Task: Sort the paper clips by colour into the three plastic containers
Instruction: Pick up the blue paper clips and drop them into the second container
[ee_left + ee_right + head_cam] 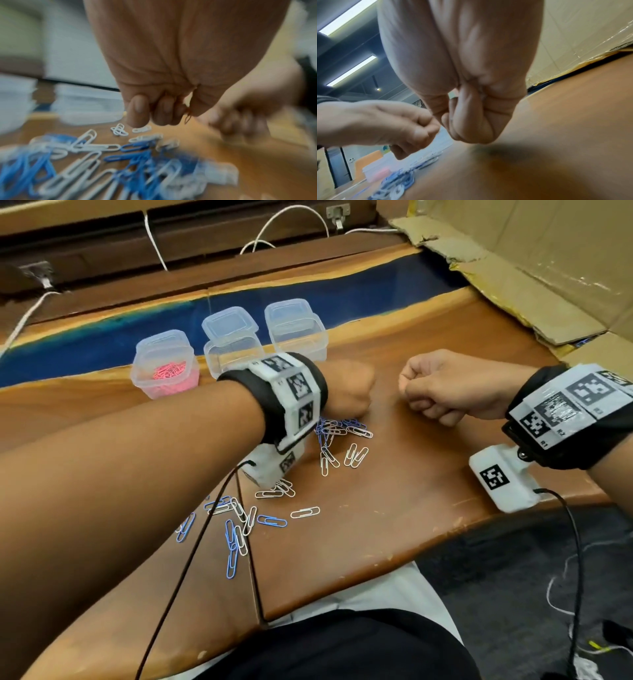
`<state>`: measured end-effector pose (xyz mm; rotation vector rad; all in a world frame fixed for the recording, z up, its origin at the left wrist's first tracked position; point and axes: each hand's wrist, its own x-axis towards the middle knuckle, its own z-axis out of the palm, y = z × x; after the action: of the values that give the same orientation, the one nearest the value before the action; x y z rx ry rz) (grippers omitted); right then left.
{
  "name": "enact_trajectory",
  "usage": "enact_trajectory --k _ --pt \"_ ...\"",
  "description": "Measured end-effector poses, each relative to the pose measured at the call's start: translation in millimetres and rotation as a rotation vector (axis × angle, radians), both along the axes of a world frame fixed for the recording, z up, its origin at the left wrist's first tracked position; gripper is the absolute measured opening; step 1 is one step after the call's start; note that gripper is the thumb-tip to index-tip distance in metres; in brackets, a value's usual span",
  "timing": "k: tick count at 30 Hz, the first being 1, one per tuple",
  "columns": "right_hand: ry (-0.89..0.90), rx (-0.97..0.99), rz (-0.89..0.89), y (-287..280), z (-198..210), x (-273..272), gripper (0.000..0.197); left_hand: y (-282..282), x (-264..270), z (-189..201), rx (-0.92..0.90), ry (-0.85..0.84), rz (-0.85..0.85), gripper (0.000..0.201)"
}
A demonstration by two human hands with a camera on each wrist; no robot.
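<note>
Three clear plastic containers with lids tucked beneath them are seen at the far side of the brown wooden table (394,491): the left container (166,371) is filled with pink paper clips (170,370), while the middle container (233,350) and the right container (296,332) appear to hold nothing. The loose blue and white paper clips (329,436) are scattered on the table below and behind the left wrist, in two rough clusters. The left hand (347,392) is held fisted just above the far cluster; in the left wrist view a thin reddish loop (187,116), possibly a clip, is glimpsed between its curled fingers (138,111), though blur prevents certainty. The right hand (445,388) is also curled tight, hovering clear of the table, and what it holds, if anything, cannot be told. The pink sorting is judged nearly finished, with blue and white untouched. Several risks can be foreseen: interlocked clips may be lifted together, so that a white one is carried into the blue container; a small clip may be dropped from a closed fist unnoticed; the light containers may be knocked over by the wrist device (270,470) or snagged by its trailing black cable (191,553).
</note>
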<state>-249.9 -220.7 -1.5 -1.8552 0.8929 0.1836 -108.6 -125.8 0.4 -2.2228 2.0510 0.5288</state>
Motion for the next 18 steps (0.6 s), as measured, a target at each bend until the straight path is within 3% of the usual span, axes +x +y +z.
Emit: enact_trajectory --k 2,5,8,12,18 --pt "0.004 0.054 0.017 -2 4 1 0.014 6 13 12 -0.062 0.290 0.197 0.020" --pt "-0.001 0.122 0.060 -2 18 9 0.016 28 37 26 -0.153 0.938 0.566 0.016" --pt "-0.022 0.179 0.146 7 34 33 0.019 59 66 33 -0.224 1.251 0.794 0.016" --pt "-0.025 0.165 0.299 31 53 91 0.025 106 108 41 -0.099 1.212 0.887 0.021" --pt "-0.087 -0.018 0.446 92 74 202 0.028 149 164 62 -0.199 0.887 1.161 0.023"
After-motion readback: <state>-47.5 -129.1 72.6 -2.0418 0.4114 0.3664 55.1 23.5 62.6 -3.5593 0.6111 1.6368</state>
